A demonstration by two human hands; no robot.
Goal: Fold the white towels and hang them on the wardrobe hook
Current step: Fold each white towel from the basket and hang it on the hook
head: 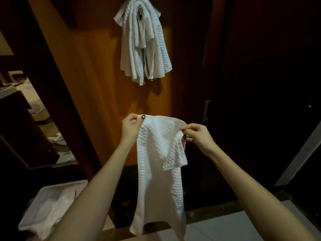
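Holding white towel (pixel 159 162) mid-air, left hand (pixel 130 126) and right hand (pixel 198 134) grips pinching its top corners; fold unfinished. Hung towels (pixel 144 47) already on wardrobe door (pixel 97 66); more in basket (pixel 52 204).

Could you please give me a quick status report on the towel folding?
Left hand and right hand pinch top corners of white towel, hanging open, unfolded. Folded towels already hanging on wardrobe door. More linen in bin lower left. Nothing blocking.
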